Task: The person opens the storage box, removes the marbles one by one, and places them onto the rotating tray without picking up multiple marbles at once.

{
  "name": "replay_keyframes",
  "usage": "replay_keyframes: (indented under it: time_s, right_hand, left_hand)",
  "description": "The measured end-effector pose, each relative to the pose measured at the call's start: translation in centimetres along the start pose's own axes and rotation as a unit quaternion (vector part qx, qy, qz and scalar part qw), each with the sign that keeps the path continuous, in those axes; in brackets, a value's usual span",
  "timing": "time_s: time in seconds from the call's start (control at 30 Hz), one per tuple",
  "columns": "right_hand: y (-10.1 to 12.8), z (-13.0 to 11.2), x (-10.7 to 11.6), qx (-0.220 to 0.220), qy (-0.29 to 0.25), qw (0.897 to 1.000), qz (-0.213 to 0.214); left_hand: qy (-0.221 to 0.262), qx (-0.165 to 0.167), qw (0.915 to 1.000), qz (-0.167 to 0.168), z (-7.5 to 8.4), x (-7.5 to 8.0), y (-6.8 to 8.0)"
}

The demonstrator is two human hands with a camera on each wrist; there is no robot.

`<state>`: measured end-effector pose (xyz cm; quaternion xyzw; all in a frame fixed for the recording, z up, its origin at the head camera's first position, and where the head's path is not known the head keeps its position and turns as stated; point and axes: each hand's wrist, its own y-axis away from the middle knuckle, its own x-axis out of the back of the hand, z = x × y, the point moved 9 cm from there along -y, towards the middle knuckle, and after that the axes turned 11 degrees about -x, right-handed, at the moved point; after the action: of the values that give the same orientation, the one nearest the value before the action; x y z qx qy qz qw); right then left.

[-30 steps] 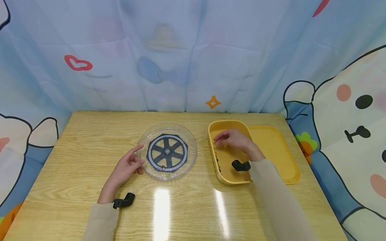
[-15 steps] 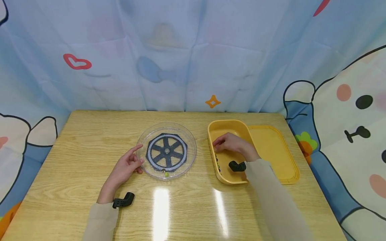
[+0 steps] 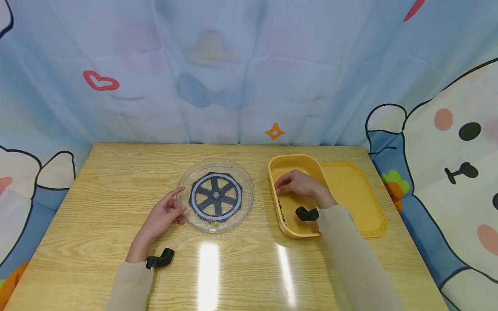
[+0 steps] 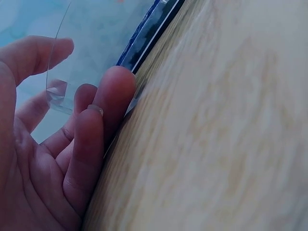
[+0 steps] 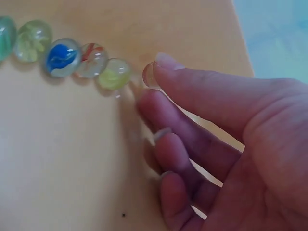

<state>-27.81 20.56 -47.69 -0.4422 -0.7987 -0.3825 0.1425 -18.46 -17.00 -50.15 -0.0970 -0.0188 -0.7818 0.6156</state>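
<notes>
A person's left hand (image 3: 161,216) rests against the left side of a clear round dish (image 3: 247,201), which stands left of the middle of the wooden table (image 3: 249,276), nearer its back edge than its front. Thumb and forefinger lie apart at the rim, loosely bent, while the other fingers fold in lower down by the tabletop. A dark six-spoked wheel (image 3: 215,195) with a pale ring shows within the dish's outline; whether it sits inside or beneath is hard to tell. Near the dish's front rim lies a blurred yellow-green patch (image 3: 213,223), too small to make out. The right hand (image 3: 301,185) is down inside a yellow tub (image 3: 303,233), close to its left wall, pinching a glass marble (image 5: 149,75) between thumb and forefinger, with the remaining fingers curled below. Just beside those fingertips a row begins: a yellow marble (image 5: 114,74), a red-streaked marble (image 5: 92,61), a blue-and-white marble (image 5: 62,57), a yellow-green marble (image 5: 32,41) and a green marble (image 5: 6,38). The tub stands near the table's back edge, right of the dish and well apart from it. A flat yellow lid (image 3: 362,203) lies beside the tub, toward the back right corner. Beyond the back edge hangs a pale blue cartoon curtain (image 3: 295,86).
</notes>
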Motion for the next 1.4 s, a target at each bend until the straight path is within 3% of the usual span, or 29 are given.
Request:
replay_keyframes:
  time_s: [0.23, 0.57, 0.73, 0.9, 1.1, 1.4]
  right_hand:
    - [0.3, -0.3, 0.5, 0.001, -0.03, 1.0, 0.002]
    - [1.6, -0.5, 2.6, -0.021, -0.044, 0.996, 0.079]
    - [2.5, -1.6, 3.3, -0.006, -0.053, 0.993, 0.104]
    - [3.2, -3.4, 3.8, 0.037, -0.063, 0.989, 0.13]
    - [4.3, -6.0, 3.4, 0.065, -0.038, 0.985, 0.155]
    - [3.9, -9.1, 0.9, 0.083, -0.052, 0.985, 0.144]
  left_hand:
    - [-0.002, 0.003, 1.0, 0.0, 0.1, -0.1, 0.0]
    - [-0.005, 0.0, 1.0, 0.0, 0.0, 0.0, -0.1]
    - [-0.003, -0.002, 1.0, -0.004, 0.0, -0.1, -0.1]
    - [-0.002, 0.002, 1.0, -0.004, 0.4, -0.1, 0.0]
    - [-0.003, 0.014, 0.9999, -0.009, 3.2, -0.5, 0.4]
    - [-0.004, 0.015, 0.9998, -0.008, 3.5, -0.5, 0.5]
